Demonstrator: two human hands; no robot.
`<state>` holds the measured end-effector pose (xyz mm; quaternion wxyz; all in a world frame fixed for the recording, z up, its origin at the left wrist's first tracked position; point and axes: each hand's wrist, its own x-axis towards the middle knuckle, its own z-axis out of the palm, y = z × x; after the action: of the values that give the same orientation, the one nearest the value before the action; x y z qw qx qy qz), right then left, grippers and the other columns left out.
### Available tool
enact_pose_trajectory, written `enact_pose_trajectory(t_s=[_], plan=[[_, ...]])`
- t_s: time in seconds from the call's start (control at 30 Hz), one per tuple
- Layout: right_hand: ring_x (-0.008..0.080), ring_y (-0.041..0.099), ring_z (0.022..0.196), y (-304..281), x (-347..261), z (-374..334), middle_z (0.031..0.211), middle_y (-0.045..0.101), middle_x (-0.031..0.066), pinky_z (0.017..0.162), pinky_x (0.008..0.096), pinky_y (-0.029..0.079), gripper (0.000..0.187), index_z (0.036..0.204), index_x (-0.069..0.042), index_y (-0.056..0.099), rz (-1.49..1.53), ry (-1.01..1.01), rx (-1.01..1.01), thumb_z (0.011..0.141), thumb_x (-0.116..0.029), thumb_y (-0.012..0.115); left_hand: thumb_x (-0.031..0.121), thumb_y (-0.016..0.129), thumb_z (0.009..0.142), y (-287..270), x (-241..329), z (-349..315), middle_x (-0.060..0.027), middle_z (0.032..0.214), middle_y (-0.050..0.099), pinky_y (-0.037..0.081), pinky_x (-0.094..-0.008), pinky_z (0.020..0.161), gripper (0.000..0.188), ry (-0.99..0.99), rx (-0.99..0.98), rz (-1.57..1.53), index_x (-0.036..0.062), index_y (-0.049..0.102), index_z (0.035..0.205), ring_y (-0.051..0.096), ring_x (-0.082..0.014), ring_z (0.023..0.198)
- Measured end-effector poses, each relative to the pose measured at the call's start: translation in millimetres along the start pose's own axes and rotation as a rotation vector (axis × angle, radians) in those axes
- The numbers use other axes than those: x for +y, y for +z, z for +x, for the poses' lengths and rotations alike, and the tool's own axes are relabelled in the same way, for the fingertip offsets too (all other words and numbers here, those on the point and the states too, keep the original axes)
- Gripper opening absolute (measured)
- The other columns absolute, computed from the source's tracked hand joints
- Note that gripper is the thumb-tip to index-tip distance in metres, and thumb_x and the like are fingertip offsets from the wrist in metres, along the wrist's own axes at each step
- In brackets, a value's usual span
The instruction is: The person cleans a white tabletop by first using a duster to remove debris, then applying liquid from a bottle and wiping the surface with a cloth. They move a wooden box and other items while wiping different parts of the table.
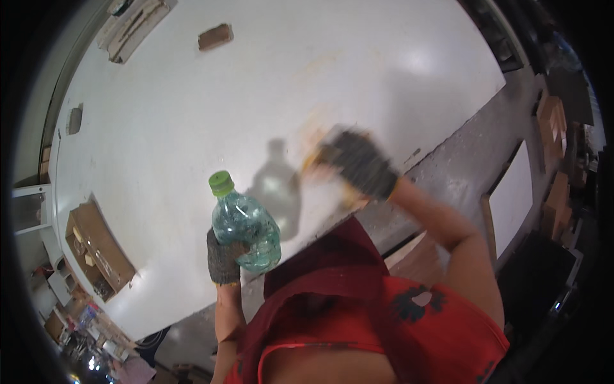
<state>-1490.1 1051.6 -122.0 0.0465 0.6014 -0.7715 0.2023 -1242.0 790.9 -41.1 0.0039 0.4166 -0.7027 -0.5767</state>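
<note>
My left hand [223,261], in a dark grey work glove, grips a see-through greenish plastic bottle [248,232] by its side. The bottle has a green screw cap [221,183] and tilts slightly over the near edge of a white tabletop [173,115]. To its right, my right hand [358,160], gloved in the same grey, is low over the tabletop and smeared by motion. Something yellow-orange and pale shows around its fingers, too blurred to name. Faint orange smudges [315,127] mark the white surface just beyond that hand.
A small brown block [215,37] lies at the far side, and long worn pieces [133,29] lie at the far left. An open wooden box [99,249] with small items stands left. Past the table's right edge are a white panel [510,198] and cardboard boxes [555,198].
</note>
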Motion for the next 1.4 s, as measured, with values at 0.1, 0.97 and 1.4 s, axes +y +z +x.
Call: enact_pose_trajectory(t_s=[0.1,0.97,1.4], plan=[[0.0313,0.049,0.12,-40,121,-72,0.13,0.053,0.0177,0.102,0.0415,0.037,0.042,0.129,-0.002,0.051,-0.115,0.506,0.147,0.099,-0.029,0.042,0.014,0.069,0.081,-6,-11,-5,-0.0027,0.077,0.066,0.047,-0.0301,0.059,0.015,0.004,-0.104,-0.135,0.0017,0.064,0.088,0.059,-0.0112,0.069],[0.0204,0.051,0.109,132,-410,161,0.11,0.057,0.0071,0.092,0.0405,0.039,0.039,0.12,-0.006,0.053,0.556,-0.045,-0.135,0.083,-0.018,0.057,0.012,0.083,0.058,-207,-166,-174,-0.0062,0.103,0.063,0.05,-0.0304,0.075,0.07,-0.06,0.347,-0.674,0.0017,0.054,0.121,0.06,-0.0181,0.089],[0.0342,0.057,0.109,48,-11,116,0.12,0.06,0.0186,0.091,0.0396,0.044,0.056,0.124,-0.004,0.057,-0.405,1.05,0.221,0.087,-0.046,0.05,0.015,0.081,0.062,-201,-204,-200,-0.0021,0.093,0.067,0.052,-0.032,0.073,0.046,-0.057,0.314,-0.758,0.0035,0.065,0.104,0.061,-0.0148,0.084]])
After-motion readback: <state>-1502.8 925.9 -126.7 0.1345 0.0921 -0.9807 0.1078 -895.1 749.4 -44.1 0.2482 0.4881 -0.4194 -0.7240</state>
